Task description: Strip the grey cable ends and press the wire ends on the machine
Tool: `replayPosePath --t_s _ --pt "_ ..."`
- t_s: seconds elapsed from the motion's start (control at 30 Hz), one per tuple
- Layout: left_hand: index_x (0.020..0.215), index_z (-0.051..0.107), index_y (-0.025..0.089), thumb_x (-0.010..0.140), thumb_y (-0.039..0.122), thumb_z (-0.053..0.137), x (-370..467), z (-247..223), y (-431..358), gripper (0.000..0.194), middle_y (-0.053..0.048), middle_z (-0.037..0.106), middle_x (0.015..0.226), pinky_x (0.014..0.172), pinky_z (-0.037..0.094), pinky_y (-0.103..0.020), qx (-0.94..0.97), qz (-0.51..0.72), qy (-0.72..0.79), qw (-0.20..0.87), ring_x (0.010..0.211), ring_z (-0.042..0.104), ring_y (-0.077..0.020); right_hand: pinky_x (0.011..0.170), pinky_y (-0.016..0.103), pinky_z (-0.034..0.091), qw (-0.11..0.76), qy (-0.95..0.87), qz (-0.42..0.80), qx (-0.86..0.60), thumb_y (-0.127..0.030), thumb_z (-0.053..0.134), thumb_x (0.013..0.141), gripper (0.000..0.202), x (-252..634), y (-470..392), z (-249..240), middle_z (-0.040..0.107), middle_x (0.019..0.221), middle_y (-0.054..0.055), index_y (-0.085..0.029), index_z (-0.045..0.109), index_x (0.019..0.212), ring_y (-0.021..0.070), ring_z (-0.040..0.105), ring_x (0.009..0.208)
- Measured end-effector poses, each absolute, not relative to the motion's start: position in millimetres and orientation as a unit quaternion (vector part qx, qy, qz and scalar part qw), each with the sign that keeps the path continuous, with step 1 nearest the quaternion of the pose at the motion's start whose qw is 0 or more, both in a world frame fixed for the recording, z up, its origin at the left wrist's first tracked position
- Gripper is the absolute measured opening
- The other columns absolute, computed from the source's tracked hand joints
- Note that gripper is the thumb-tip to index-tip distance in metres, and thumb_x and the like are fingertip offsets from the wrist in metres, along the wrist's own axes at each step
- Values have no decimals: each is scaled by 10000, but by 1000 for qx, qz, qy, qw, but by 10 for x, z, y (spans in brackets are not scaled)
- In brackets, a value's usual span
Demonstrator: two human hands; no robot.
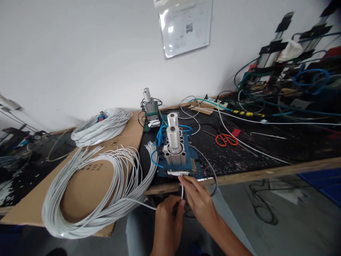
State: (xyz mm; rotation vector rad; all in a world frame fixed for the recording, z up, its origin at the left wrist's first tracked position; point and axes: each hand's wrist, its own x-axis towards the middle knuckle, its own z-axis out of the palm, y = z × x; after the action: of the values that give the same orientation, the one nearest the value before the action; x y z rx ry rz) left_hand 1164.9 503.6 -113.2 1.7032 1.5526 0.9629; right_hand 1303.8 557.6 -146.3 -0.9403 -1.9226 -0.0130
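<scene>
A blue machine with two silver cylinders stands at the table's front edge. Below its front, my left hand is closed on a thin white cable that runs from the bundle on the left. My right hand has its fingertips together at the cable's upper end, against the white strip on the machine's front. The very tip of the cable is hidden by the fingers.
A large coil of white cables lies on cardboard at left, with a second coil behind. A smaller machine stands at the back. Orange-handled scissors, a screwdriver-like rod and loose cables lie at right.
</scene>
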Motion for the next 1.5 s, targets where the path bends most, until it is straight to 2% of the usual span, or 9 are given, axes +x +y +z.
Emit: replayPosePath --t_s 0.43,0.83,1.5 --pt "771 641 185 982 274 463 11644 -1124 5038 290 -32 649 680 593 382 -269 654 363 594 295 619 599 -182 821 291 651 481 -789 0 -383 -68 406 994 500 13041 5592 -1503 717 1142 131 -196 540 1458 211 745 1024" --pt "756 632 181 984 286 467 11653 -1145 5041 301 -30 644 664 582 378 -253 655 359 596 297 603 591 -170 766 298 650 487 -786 -25 -379 -71 378 1019 437 13036 5596 -1506 718 1099 138 -165 568 1402 211 755 969" --pt "768 660 192 971 267 471 11658 -1149 5057 287 -35 669 653 563 406 -253 657 375 592 278 585 620 -179 791 288 654 482 -788 -15 -384 -39 394 985 508 13050 5601 -1512 727 1125 124 -196 543 1445 209 751 1013"
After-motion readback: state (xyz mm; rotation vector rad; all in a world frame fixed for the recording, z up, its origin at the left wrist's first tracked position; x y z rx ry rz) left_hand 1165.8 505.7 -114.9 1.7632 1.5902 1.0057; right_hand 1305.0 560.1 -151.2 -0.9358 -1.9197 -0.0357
